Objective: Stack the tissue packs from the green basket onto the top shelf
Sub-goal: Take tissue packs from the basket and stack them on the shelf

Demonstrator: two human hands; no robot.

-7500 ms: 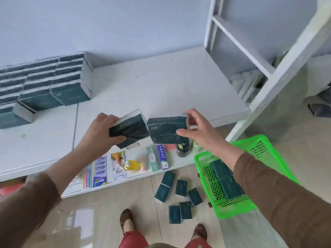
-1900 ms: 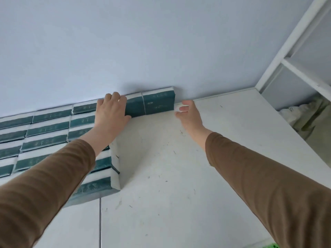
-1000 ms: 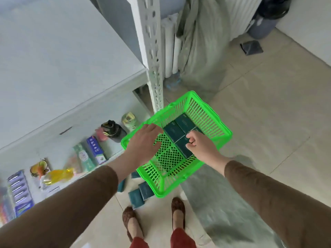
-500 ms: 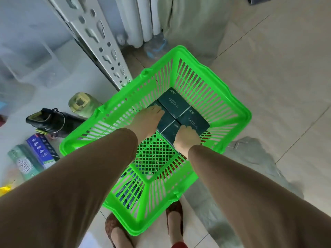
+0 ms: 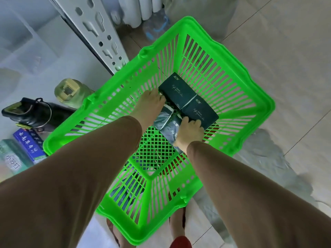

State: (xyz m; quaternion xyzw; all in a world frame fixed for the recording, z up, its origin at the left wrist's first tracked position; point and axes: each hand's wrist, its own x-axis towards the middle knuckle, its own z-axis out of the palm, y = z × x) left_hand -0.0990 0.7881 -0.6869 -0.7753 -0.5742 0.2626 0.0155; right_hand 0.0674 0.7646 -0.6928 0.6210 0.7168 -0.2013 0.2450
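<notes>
The green basket (image 5: 268, 102) stands on the floor below me, and both my arms reach into it. Two dark green tissue packs lie flat at its far side, one behind (image 5: 177, 92) and one nearer (image 5: 200, 111). My left hand (image 5: 150, 106) grips a third pack (image 5: 163, 115), which is tilted up off the basket floor. My right hand (image 5: 189, 131) grips a fourth pack (image 5: 170, 129), also tilted, beside the first. The top shelf is out of view.
A white perforated shelf post (image 5: 100, 33) rises just left of the basket. On the low shelf to the left stand a black bottle (image 5: 32, 111), a pale green bottle (image 5: 68, 90) and small boxes (image 5: 30, 145). My feet (image 5: 179, 221) are under the basket's near end.
My hands left the shelf stack and came down into the basket. In the last half second the two near packs have tipped up from flat in my fingers.
</notes>
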